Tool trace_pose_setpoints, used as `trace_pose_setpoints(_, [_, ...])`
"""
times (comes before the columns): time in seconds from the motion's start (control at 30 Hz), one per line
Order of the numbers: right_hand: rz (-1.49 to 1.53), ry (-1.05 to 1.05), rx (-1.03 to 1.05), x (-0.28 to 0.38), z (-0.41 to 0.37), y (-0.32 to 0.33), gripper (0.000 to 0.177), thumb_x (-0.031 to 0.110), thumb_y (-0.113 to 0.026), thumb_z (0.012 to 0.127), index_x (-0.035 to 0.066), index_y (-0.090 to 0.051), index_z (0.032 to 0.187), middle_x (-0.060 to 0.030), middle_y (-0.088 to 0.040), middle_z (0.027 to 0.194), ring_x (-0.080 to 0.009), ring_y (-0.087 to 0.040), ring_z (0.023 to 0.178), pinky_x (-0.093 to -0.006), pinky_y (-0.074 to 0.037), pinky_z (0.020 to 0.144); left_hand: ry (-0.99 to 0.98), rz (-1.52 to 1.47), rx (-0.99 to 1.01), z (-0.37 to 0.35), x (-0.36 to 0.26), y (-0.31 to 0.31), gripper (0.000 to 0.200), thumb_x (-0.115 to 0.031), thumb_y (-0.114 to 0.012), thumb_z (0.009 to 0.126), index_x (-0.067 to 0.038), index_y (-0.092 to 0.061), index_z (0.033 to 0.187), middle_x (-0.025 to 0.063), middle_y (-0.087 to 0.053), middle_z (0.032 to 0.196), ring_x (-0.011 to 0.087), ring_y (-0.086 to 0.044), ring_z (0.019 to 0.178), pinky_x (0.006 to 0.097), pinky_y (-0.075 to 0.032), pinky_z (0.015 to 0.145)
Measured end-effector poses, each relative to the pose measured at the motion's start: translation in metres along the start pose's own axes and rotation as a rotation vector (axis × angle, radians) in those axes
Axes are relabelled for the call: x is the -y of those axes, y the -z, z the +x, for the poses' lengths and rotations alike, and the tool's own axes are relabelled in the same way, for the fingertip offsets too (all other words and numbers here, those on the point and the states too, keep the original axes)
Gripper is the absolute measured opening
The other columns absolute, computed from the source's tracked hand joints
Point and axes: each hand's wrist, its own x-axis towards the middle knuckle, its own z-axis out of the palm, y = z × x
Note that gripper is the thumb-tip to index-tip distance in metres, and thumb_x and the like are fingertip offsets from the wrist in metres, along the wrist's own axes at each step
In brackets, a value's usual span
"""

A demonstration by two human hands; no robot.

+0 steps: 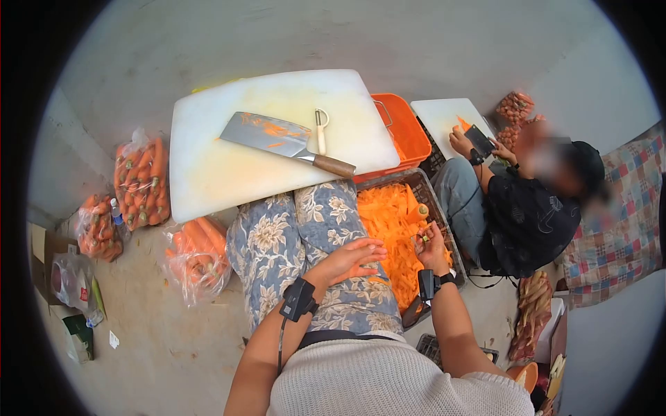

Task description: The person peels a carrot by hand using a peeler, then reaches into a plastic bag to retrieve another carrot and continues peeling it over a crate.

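Note:
My left hand (355, 259) is over my lap beside the crate, fingers stretched out and holding nothing. Over the crate of cut carrot pieces (385, 215), my right hand (433, 248) is closed in a pinch on a small dark greenish bit I cannot make out. A carrot (417, 213) lies on the pieces just beyond it. The dark plastic crate (438, 197) stands at the right of my legs. Across my knees rests a white cutting board (229, 166), bearing a cleaver (267, 133) with orange scraps on its blade and a peeler (320, 130).
An orange bin (409, 128) stands behind the crate. At the right a person (531, 218) holds a cleaver (479, 141) over another white board (440, 114). Bags of carrots (142, 184) stand on the left, with another bag (198, 260) near my leg. A patchwork cloth (617, 215) hangs far right.

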Motion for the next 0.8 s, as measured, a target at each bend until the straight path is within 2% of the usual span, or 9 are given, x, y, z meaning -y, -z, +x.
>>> trace_pose_setpoints(0.03, [-0.013,-0.022,-0.031,-0.008,0.002,0.0,0.029,0.038,-0.054,0.083,0.01,-0.048,0.08,-0.0013,-0.053,0.067,-0.0091,-0.047,0.044,-0.0167,-0.04,0.038,-0.008,-0.006,-0.014,0.0,0.0,0.0,0.046,-0.027,-0.048,0.088,-0.002,-0.034,0.124,0.0117,-0.044,0.119,0.0189,-0.043,0.114,0.0335,-0.044,0.087])
trace_pose_setpoints(0.07, [-0.13,-0.043,0.098,-0.013,-0.002,0.005,0.027,0.034,-0.059,0.081,0.011,-0.048,0.071,-0.0003,-0.052,0.062,-0.0087,-0.046,0.043,-0.0167,-0.04,0.038,-0.008,-0.03,-0.002,0.001,0.001,-0.001,0.042,-0.025,-0.047,0.089,-0.002,-0.036,0.123,0.0116,-0.046,0.118,0.0192,-0.045,0.112,0.0339,-0.045,0.085])
trace_pose_setpoints(0.1, [-0.122,-0.114,0.12,-0.018,-0.005,0.006,0.026,0.029,-0.061,0.079,0.012,-0.048,0.065,0.0005,-0.05,0.058,-0.0083,-0.047,0.044,-0.0162,-0.039,0.038,-0.012,-0.058,-0.004,0.0,0.002,0.0,0.039,-0.023,-0.046,0.09,-0.003,-0.038,0.122,0.0115,-0.048,0.116,0.0196,-0.047,0.111,0.0343,-0.045,0.084])
trace_pose_setpoints(0.17, [-0.088,-0.137,0.032,-0.036,0.0,0.011,0.019,0.019,-0.062,0.077,0.012,-0.049,0.066,0.0002,-0.051,0.058,-0.0086,-0.05,0.047,-0.015,-0.042,0.041,-0.051,-0.067,0.034,0.007,0.014,0.011,0.039,-0.025,-0.048,0.089,-0.004,-0.04,0.121,0.0103,-0.05,0.114,0.018,-0.049,0.107,0.0332,-0.046,0.082])
trace_pose_setpoints(0.2, [-0.206,0.075,0.145,-0.054,0.009,0.027,0.016,0.015,-0.062,0.077,0.012,-0.049,0.068,0.0002,-0.051,0.059,-0.0084,-0.05,0.049,-0.0145,-0.043,0.043,-0.039,-0.032,0.016,0.007,0.015,0.009,0.04,-0.026,-0.049,0.088,-0.005,-0.04,0.121,0.0095,-0.05,0.114,0.0171,-0.05,0.106,0.0322,-0.045,0.081])
trace_pose_setpoints(0.23, [-0.062,-0.141,0.092,-0.049,-0.008,0.012,0.015,0.015,-0.061,0.078,0.012,-0.05,0.07,0.0009,-0.051,0.059,-0.0075,-0.051,0.05,-0.0143,-0.043,0.044,-0.024,0.006,-0.003,0.005,0.012,0.009,0.041,-0.028,-0.05,0.087,-0.005,-0.04,0.12,0.0088,-0.05,0.114,0.0162,-0.05,0.105,0.0312,-0.045,0.081])
trace_pose_setpoints(0.4, [-0.145,-0.309,0.082,-0.07,0.02,0.033,0.016,0.018,-0.062,0.077,0.011,-0.05,0.07,0.0008,-0.054,0.063,-0.0087,-0.055,0.054,-0.0161,-0.046,0.045,-0.069,0.18,-0.108,-0.023,-0.01,0.004,0.043,-0.032,-0.05,0.087,-0.007,-0.041,0.12,0.0056,-0.05,0.113,0.0139,-0.049,0.105,0.0284,-0.043,0.081])
trace_pose_setpoints(0.63, [-0.327,-0.278,0.086,-0.068,-0.009,-0.003,0.014,0.015,-0.062,0.077,0.01,-0.051,0.072,0.0035,-0.052,0.063,-0.0066,-0.052,0.056,-0.0141,-0.044,0.048,-0.317,0.077,-0.26,-0.079,-0.034,0.033,0.037,-0.029,-0.047,0.089,-0.007,-0.044,0.117,0.0061,-0.052,0.112,0.0146,-0.049,0.105,0.0277,-0.041,0.086])
trace_pose_setpoints(0.8, [-0.487,-0.181,0.167,-0.073,-0.014,-0.013,0.007,0.015,-0.061,0.079,0.011,-0.055,0.078,0.0066,-0.051,0.065,-0.0024,-0.048,0.056,-0.012,-0.042,0.054,-0.584,-0.09,-0.621,-0.169,-0.05,0.086,0.032,-0.023,-0.049,0.087,-0.004,-0.047,0.113,0.0094,-0.055,0.108,0.0171,-0.053,0.101,0.0282,-0.043,0.085])
